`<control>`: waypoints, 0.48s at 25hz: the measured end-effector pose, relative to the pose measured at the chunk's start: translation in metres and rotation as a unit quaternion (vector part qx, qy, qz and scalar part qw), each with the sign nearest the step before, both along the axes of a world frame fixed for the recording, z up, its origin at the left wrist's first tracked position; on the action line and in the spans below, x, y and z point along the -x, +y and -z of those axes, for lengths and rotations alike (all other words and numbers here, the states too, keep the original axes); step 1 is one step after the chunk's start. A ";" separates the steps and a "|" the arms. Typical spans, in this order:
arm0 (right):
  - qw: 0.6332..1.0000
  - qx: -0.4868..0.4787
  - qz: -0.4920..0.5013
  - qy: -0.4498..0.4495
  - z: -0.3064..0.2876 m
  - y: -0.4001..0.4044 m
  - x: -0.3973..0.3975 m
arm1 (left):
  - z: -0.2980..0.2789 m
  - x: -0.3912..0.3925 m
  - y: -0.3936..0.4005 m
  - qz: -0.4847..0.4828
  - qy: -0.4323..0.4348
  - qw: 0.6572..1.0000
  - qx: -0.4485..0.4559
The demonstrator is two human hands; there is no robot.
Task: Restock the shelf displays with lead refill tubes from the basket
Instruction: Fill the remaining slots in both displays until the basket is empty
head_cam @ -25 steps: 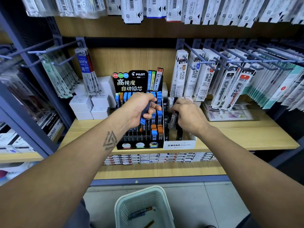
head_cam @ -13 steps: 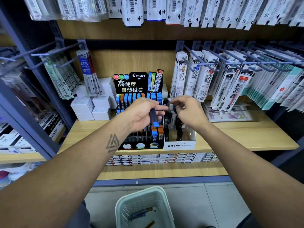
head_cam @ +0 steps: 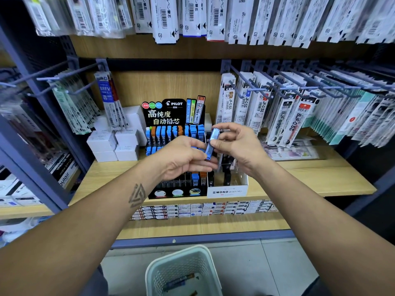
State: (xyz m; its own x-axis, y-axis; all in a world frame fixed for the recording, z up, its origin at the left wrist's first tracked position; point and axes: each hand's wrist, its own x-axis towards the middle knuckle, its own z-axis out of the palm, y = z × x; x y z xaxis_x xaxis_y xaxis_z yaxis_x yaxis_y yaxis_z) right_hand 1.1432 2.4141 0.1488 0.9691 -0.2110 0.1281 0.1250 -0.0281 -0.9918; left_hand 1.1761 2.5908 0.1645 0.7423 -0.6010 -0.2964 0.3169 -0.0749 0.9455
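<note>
A slim lead refill tube (head_cam: 211,143) with a blue cap at its lower end stands almost upright between my hands, in front of the black Pilot display (head_cam: 175,112) with its rows of blue- and orange-capped tubes. My right hand (head_cam: 237,146) pinches the tube's upper half between thumb and fingers. The fingertips of my left hand (head_cam: 181,157) touch its lower end. A white Mono box (head_cam: 227,191) with dark tubes stands right of the Pilot display, partly hidden by my right hand. The pale green basket (head_cam: 154,272) sits on the floor below with a few tubes (head_cam: 177,282) in it.
White boxes (head_cam: 113,144) are stacked left of the display. Refill packs (head_cam: 277,118) hang from hooks at the right, more packs (head_cam: 70,110) at the left and along the top. Small flat boxes (head_cam: 203,208) line the lower shelf. The wooden shelf (head_cam: 310,178) extends to the right.
My left hand has lifted the blue-capped tube up and to the right, away from the display slots. My right hand rose from the Mono box and took hold of its upper part.
</note>
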 end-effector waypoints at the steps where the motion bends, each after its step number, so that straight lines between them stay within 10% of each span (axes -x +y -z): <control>1: 1.000 -0.002 0.000 0.000 -0.001 0.000 0.000 | 0.000 0.002 0.001 0.001 -0.004 1.000 -0.010; 7: 0.997 0.072 -0.038 0.000 0.000 0.008 0.001 | -0.005 -0.002 0.001 -0.067 -0.006 0.998 0.014; 12: 0.889 0.434 -0.059 -0.130 -0.003 0.016 -0.009 | -0.021 -0.017 0.025 -0.076 0.015 0.997 0.000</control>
State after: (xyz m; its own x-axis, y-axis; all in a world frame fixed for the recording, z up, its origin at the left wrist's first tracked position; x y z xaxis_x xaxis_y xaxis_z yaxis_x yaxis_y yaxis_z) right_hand 1.1523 2.4298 0.1514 0.8916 0.1782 0.4162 0.3999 -0.7411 -0.5394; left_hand 1.1933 2.6158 0.1854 0.8157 -0.4820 -0.3198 0.3527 -0.0238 0.9354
